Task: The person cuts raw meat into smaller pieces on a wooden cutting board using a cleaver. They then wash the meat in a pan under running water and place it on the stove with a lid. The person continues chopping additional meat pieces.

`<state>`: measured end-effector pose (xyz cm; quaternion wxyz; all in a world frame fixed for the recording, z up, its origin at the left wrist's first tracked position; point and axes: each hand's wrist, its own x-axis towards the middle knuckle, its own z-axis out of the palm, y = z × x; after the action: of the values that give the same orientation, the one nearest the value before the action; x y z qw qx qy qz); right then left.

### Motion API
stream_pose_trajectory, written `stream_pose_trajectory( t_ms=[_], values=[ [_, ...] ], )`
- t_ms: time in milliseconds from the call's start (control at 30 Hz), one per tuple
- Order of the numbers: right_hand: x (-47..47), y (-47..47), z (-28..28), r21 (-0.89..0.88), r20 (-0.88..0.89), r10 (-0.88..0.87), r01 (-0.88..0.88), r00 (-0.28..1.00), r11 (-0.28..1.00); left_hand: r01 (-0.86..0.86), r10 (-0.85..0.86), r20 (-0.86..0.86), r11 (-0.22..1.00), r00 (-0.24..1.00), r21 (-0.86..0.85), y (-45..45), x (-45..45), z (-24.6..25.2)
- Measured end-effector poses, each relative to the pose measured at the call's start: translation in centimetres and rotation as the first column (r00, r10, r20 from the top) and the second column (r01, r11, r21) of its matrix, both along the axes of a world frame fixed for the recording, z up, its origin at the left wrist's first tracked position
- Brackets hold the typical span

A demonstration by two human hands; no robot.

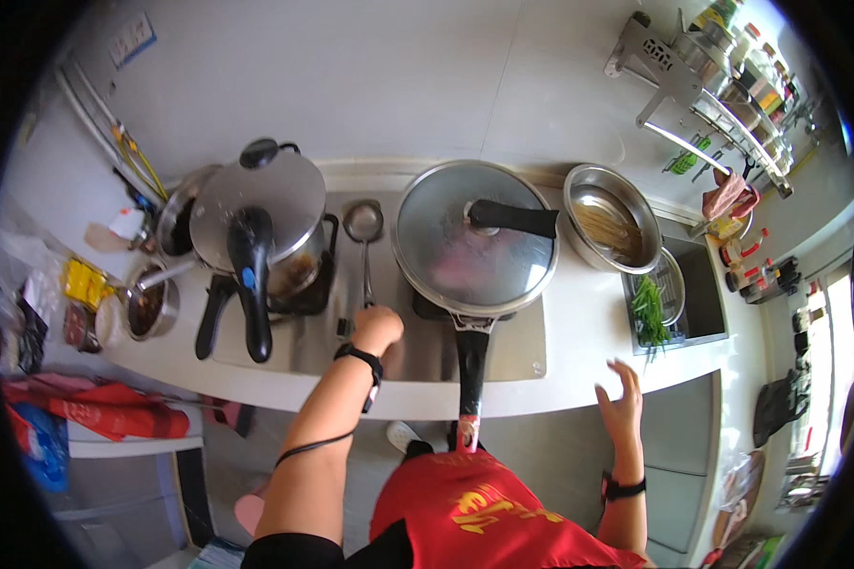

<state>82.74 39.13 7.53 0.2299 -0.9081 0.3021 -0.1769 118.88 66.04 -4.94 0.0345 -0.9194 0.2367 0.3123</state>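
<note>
My left hand [378, 329] is closed at the lower end of a metal ladle [364, 227] lying on the steel cooktop [516, 355]; whether it grips the handle or a knob there is hidden. To its right stands a frying pan with a fogged glass lid [470, 270], its black handle [474, 370] towards me. Something pinkish shows through the glass. My right hand [623, 405] is empty, fingers apart, near the counter's front edge. A pressure cooker [277, 192] with its lid on stands on the left burner.
A steel bowl [582, 186] holding noodle-like strands stands right of the pan. Chopped greens [649, 311] lie by the sink [704, 299]. A small pot [165, 313] with dark contents is at the left. The wall rack [740, 135] projects at the upper right.
</note>
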Motion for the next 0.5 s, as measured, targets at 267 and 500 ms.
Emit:
stream_pose_trajectory(
  t_ms=[267, 500],
  values=[
    [-7.8, 1.8, -2.9, 0.058, 0.212, -0.229, 0.222, 0.95, 0.973, -0.535, 0.513, -0.405, 0.842, 0.757, 0.067, 0.0, 0.0, 0.2],
    [-10.4, -1.5, -4.9, 0.029, 0.24, -0.307, 0.309, 0.921, 0.951, -0.823, 0.689, -0.617, 0.556, 0.38, 0.114, 2.4, 2.7, -0.7]
  ],
)
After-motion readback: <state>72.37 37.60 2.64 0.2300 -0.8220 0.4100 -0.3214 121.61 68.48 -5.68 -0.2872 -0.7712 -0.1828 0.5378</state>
